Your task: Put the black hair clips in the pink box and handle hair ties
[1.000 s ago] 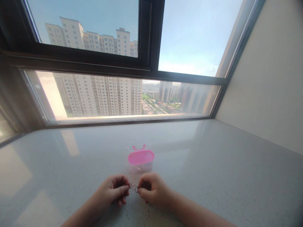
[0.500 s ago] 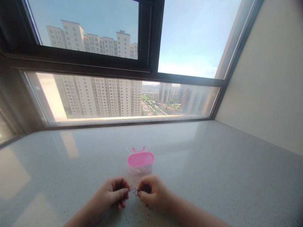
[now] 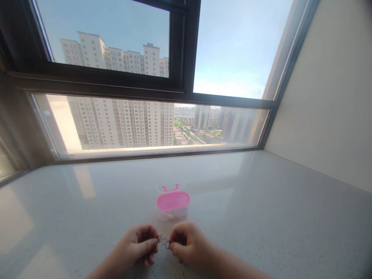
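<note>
Near the front of the pale ledge, my left hand point(image 3: 140, 245) pinches a small dark ring point(image 3: 161, 239) between thumb and forefinger. My right hand point(image 3: 188, 241) faces it and pinches a second small dark ring point(image 3: 166, 245). A narrow gap separates the two rings. Between and just behind them lie faint pinkish rings point(image 3: 164, 240), too blurred to make out well. Beyond my fingers stands a clear oval box point(image 3: 174, 215) with a pink top point(image 3: 173, 200); something pale shows inside. Behind it is a pink curved handle point(image 3: 170, 190) on a clear part.
The speckled ledge point(image 3: 250, 209) runs back to a window with a dark frame point(image 3: 122, 86). A plain wall point(image 3: 325, 100) bounds the right side. Sunlight patches lie on the ledge at left. Tall buildings point(image 3: 128, 120) show outside.
The whole view has shifted slightly, so the hands, rings and box sit a little lower. Both hands keep their pinch, and the rings stay about the same distance apart.
</note>
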The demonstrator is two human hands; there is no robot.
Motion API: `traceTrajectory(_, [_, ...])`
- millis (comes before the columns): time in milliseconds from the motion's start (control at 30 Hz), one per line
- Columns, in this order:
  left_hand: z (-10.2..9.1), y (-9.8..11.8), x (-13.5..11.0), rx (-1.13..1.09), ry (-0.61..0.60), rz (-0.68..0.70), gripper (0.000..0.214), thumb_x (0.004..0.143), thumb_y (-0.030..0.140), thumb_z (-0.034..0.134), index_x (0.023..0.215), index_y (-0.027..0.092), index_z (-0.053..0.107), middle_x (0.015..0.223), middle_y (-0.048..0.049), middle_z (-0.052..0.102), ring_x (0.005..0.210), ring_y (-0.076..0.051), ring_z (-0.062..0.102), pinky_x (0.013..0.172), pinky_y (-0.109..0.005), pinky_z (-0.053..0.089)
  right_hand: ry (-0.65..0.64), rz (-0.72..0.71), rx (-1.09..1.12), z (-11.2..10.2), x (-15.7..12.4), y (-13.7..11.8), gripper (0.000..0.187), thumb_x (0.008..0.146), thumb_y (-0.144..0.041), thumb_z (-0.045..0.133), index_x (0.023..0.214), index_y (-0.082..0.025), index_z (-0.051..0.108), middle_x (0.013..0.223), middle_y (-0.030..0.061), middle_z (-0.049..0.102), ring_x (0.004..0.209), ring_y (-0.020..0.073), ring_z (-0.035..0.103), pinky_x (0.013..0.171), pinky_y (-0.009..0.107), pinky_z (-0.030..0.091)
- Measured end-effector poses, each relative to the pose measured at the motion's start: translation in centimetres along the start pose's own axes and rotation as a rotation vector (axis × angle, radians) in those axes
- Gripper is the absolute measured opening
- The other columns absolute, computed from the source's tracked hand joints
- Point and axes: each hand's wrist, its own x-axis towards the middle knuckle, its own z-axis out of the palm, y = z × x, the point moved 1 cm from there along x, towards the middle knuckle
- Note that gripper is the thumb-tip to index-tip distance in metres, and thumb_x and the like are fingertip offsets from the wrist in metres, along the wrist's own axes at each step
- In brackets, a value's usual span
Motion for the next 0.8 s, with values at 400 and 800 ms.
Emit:
traceTrajectory(400, [-0.2,-0.9,0.3,-0.046,-0.006,0.011,0.035,0.060,0.043,0.075,0.068,0.014,0.056,0.053,0.0033,0.060,0.040,-0.009,0.054,0.037,-0.017,0.035,-0.003,0.019,0.000,0.2,0.4,0.9,0.006,0.068,-0.016,0.054,0.069,-0.013,0.059,0.049,-0.0051,0.047,0.042,0.0064,0.044,0.039,0.015,0.026])
traceTrajectory(800, [-0.5,-1.9,0.7,-0.080,-0.019,0.017,0.035,0.061,0.044,0.075,0.070,0.015,0.056,0.054,0.0025,0.061,0.040,-0.009,0.055,0.036,-0.016,0.034,0.027,0.009,-0.085,0.0,0.4,-0.2,0.007,0.063,-0.013,0.054,0.066,-0.011,0.060,0.050,-0.0057,0.044,0.045,0.0052,0.038,0.040,0.016,0.024])
